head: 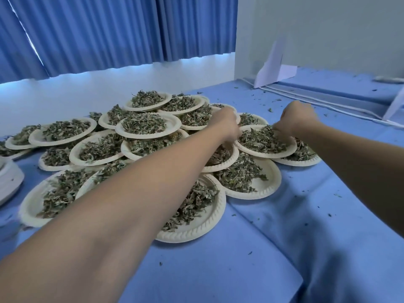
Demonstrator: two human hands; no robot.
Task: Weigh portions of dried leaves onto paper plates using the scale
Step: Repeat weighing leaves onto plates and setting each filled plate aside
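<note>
Several cream paper plates heaped with dried green leaves overlap in a pile on the blue cloth (273, 237). One filled plate (265, 153) rests on top of others at the right of the pile. My left hand (228, 123) grips its left rim and my right hand (296, 118) grips its far right rim, both with fingers curled. Both arms stretch far forward. A large filled plate (196, 224) lies nearest me, partly under my left forearm. No scale is in view.
A stack of white plates (9, 182) sits at the left edge. Loose leaf crumbs dot the cloth. White cables (317, 99) and folded paper (275, 68) lie by the far wall. Blue curtains hang behind.
</note>
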